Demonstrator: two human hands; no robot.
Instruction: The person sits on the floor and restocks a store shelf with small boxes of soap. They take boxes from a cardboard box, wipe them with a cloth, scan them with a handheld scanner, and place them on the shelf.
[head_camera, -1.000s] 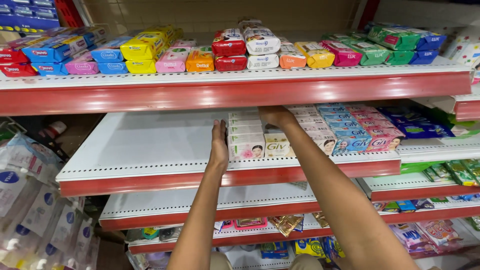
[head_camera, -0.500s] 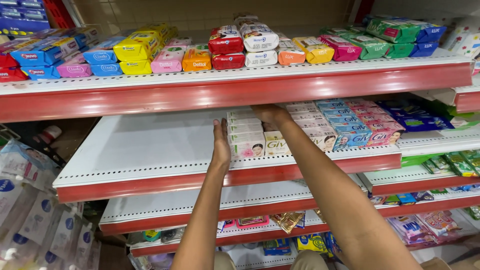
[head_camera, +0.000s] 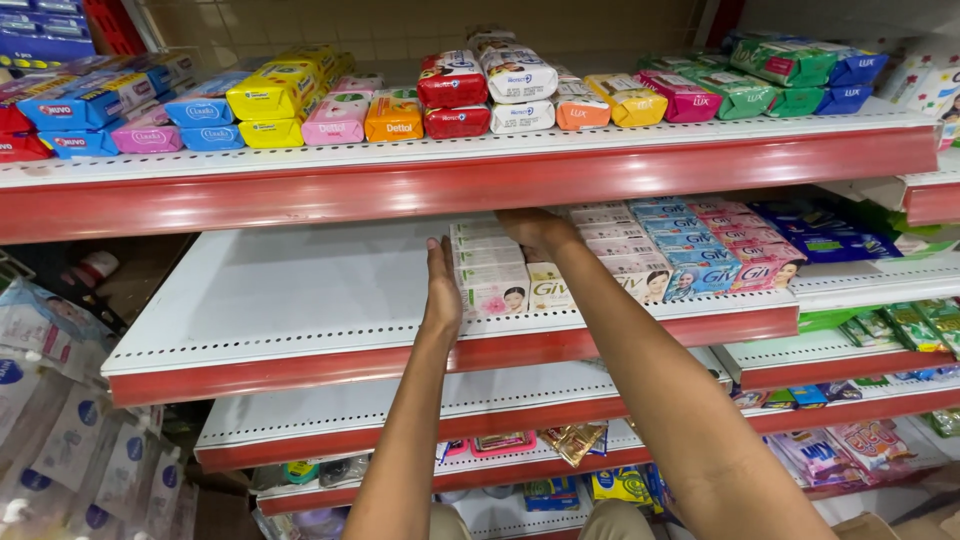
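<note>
The left hand (head_camera: 440, 285) lies flat, fingers together, against the left side of the white soap boxes (head_camera: 490, 268) on the middle shelf (head_camera: 300, 300). The right hand (head_camera: 535, 230) reaches behind those boxes; its fingers are hidden. Best to press evenly, keeping the row straight.

Colourful soap packs (head_camera: 455, 95) line red shelves (head_camera: 470, 185).

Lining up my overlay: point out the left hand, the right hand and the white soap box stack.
left hand (head_camera: 440, 285), head view, back of hand.
right hand (head_camera: 535, 228), head view, knuckles.
white soap box stack (head_camera: 490, 272), head view, box tops.
</note>
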